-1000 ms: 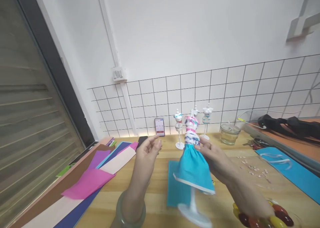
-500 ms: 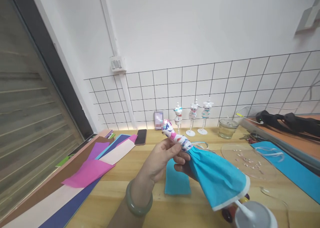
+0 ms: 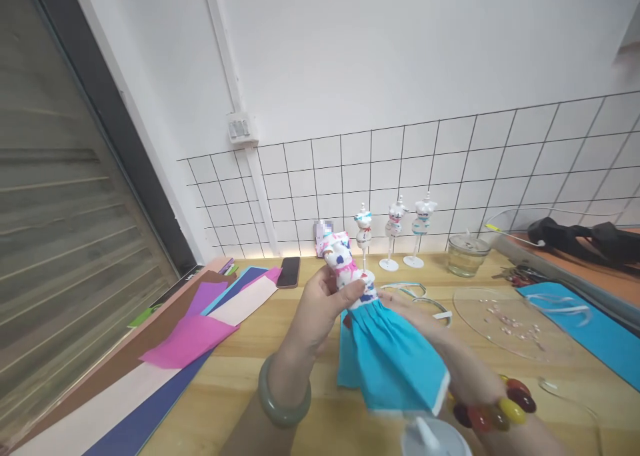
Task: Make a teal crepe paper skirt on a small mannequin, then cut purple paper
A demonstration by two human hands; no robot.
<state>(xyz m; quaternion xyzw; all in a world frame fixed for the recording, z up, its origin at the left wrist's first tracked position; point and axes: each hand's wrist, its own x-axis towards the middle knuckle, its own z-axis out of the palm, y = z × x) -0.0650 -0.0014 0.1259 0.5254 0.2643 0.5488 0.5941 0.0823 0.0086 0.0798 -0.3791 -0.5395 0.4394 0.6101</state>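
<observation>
My left hand (image 3: 320, 306) is closed around the torso of a miniature dress form (image 3: 340, 256), its thumb across the waist. The form leans to the left, wrapped in a white bodice with pink and blue patches. A gathered turquoise skirt (image 3: 395, 356) with a white hem flares from the waist toward the lower right. Below the hem shows the form's pale round base (image 3: 435, 437). My right hand (image 3: 417, 323) reaches in behind the skirt near the waist, its fingers hidden. Partly under the skirt, a turquoise cloth piece (image 3: 347, 366) lies on the table.
Three small dress forms (image 3: 395, 226) stand at the back beside a glass cup (image 3: 467, 256). Fabric strips (image 3: 195, 339) lie left, near a dark phone (image 3: 289, 271). To the right are a clear plate (image 3: 465, 333) with small beads, thin ribbons (image 3: 433, 303) and blue fabric (image 3: 590, 336).
The dress form has tilted over from upright, its top going left and its base right. My left hand has come over from the left and taken hold of the torso.
</observation>
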